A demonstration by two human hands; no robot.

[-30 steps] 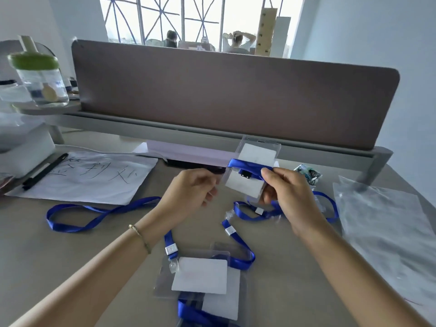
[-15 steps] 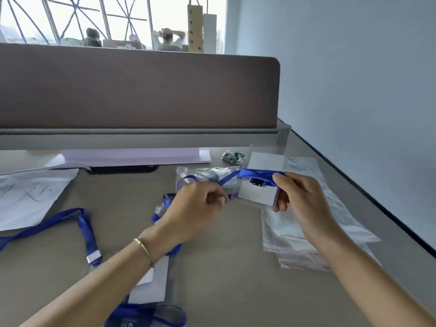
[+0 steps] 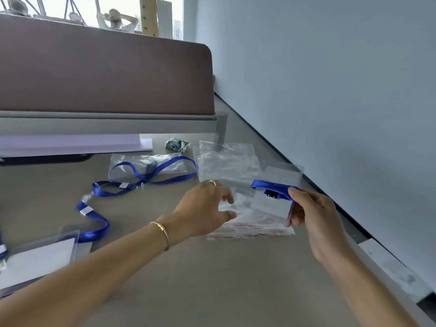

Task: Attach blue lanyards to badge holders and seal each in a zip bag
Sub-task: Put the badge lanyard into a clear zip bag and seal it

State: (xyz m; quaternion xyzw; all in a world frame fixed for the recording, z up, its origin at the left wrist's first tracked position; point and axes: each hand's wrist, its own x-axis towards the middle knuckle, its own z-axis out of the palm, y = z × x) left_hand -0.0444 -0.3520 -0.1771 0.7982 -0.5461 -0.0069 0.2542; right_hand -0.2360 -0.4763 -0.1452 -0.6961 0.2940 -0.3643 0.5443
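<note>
Two hands work above the bench [image 3: 212, 279]: the right hand [image 3: 313, 215] pinches a badge holder [image 3: 273, 204] wrapped in blue lanyard [image 3: 271, 186]; beside that grip, the left hand [image 3: 205, 208], fingers loosely spread, touches zip bags [image 3: 250, 228].

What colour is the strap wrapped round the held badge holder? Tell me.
Blue lanyard, seen in the head view.
</note>
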